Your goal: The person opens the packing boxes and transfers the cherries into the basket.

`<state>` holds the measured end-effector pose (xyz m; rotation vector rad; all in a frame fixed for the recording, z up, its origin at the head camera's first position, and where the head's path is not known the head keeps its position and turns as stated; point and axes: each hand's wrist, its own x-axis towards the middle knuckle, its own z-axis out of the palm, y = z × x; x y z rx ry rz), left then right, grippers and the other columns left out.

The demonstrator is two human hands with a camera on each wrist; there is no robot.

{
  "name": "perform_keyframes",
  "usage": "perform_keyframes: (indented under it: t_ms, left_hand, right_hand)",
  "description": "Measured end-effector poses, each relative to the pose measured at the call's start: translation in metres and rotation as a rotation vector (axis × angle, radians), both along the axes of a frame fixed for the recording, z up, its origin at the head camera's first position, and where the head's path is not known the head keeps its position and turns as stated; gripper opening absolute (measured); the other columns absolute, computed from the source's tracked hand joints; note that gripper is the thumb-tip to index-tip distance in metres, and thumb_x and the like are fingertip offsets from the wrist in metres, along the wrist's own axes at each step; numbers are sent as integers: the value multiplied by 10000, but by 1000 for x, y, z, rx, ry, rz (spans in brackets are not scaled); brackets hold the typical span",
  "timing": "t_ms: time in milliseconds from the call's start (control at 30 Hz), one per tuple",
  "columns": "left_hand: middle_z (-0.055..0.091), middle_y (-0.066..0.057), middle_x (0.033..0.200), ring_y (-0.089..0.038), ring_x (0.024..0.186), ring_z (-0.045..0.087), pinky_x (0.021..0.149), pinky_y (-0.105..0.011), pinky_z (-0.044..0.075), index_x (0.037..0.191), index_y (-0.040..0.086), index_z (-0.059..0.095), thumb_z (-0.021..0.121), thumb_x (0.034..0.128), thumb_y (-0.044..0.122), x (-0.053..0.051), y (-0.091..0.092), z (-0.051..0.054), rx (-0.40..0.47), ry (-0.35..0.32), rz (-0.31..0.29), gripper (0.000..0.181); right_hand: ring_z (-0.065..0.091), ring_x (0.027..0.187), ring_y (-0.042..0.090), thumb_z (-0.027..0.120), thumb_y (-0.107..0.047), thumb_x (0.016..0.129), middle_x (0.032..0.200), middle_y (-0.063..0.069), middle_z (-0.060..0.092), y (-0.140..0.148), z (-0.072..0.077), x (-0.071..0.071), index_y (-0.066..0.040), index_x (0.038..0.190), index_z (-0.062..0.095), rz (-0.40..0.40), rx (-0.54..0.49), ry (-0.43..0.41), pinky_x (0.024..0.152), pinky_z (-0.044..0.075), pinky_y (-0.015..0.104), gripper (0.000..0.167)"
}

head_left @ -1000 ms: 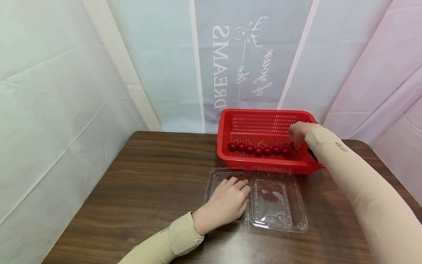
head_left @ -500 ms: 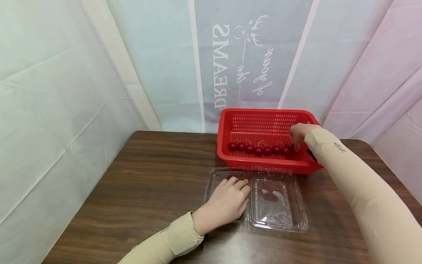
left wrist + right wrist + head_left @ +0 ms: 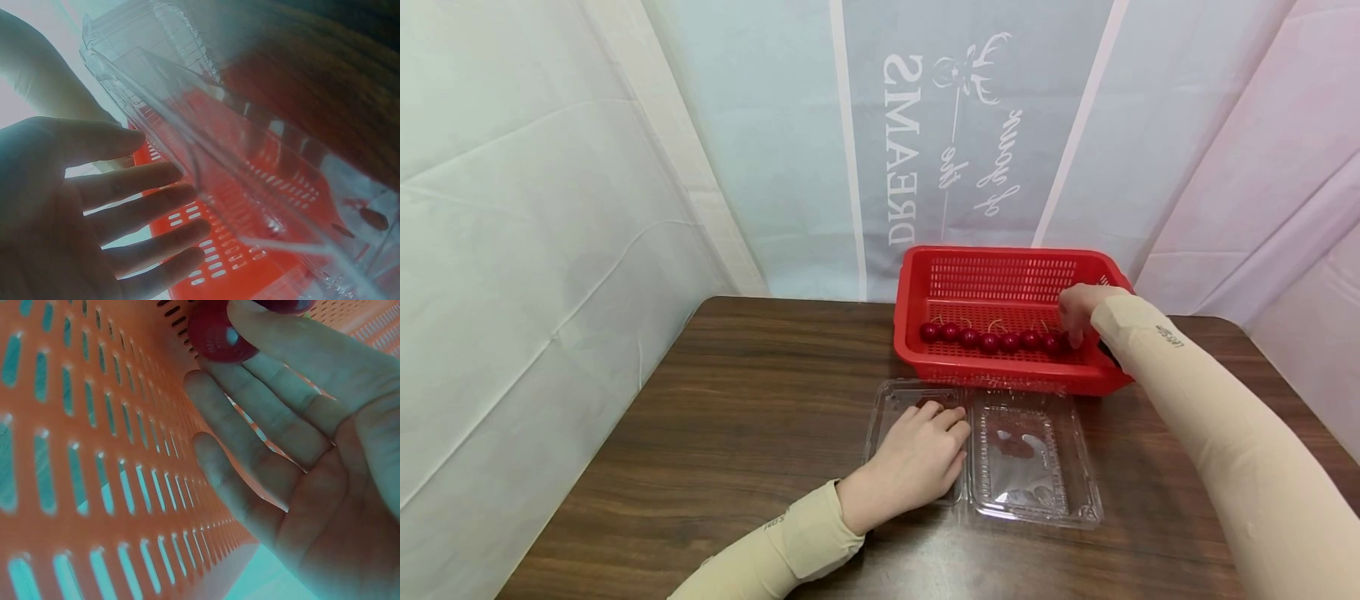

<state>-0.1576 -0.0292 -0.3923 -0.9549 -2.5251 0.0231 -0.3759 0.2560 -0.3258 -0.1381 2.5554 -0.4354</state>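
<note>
A row of several dark red cherries (image 3: 989,342) with thin stems lies along the near side of the red perforated basket (image 3: 1015,379). My right hand (image 3: 1081,307) reaches into the basket's right end. It pinches a cherry (image 3: 215,331) between thumb and fingertips, close to the end of the row. In the right wrist view, its other fingers lie beside the slotted wall. My left hand (image 3: 913,457) rests over the left half of an opened clear plastic clamshell box (image 3: 1018,467). Its fingers (image 3: 150,209) are spread and nearly straight by the clear wall, holding nothing.
The clamshell's right half lies flat just in front of the basket. Both stand on a dark wood-grain table (image 3: 715,417). A printed grey-blue cloth (image 3: 955,150) hangs behind the table, with pale cloth walls at either side.
My right hand has moved slightly down, bringing the pinched cherry nearer the row's right end. My left hand and the clamshell have stayed put.
</note>
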Motion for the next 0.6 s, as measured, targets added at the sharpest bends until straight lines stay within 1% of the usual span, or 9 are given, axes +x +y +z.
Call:
perform_keyframes:
  t_ms: [33,133,267,333,467,600]
  left_hand:
    - [665,19,1137,-163,930,583,716,-285,460,1018,170,685,636,841,306,0,0,0,-1,0,0,229]
    - [664,21,1138,-163,934,582,718,-286,461,1020,172,684,634,842,308,0,0,0,-3,-1,0,229]
    - [663,22,1140,-163,940,582,722,-289,462,1021,172,683,632,843,307,0,0,0,-3,-2,0,229]
    - [663,21,1140,-164,940,583,721,-290,464,1019,172,682,633,844,308,0,0,0,-1,-3,-2,227]
    - [663,18,1141,-164,941,582,725,-289,464,1015,172,682,634,844,310,0,0,-1,-1,-10,-1,225]
    - [660,19,1148,-163,948,582,730,-287,464,1017,172,680,633,846,311,1,0,-1,-4,-15,1,225]
  right_hand:
    - [543,958,356,866,-151,578,1116,217,578,0,0,1,-11,1105,574,16,7,4,776,536,514,619]
    - [556,913,330,860,-148,604,1040,182,624,-1,0,1,-17,1045,616,101,67,45,803,522,533,521]
    - [554,882,304,844,-133,629,975,144,637,-1,-2,-1,-15,998,632,151,106,66,814,518,523,441]
    - [553,879,299,841,-127,634,969,138,636,0,-3,-1,-13,996,628,154,99,59,812,520,518,436]
    - [551,903,312,848,-133,625,1005,161,628,1,-2,1,-5,1035,606,127,50,40,814,520,522,493]
    - [543,927,338,858,-146,602,1042,188,610,1,0,4,-5,1059,600,91,5,31,778,538,502,543]
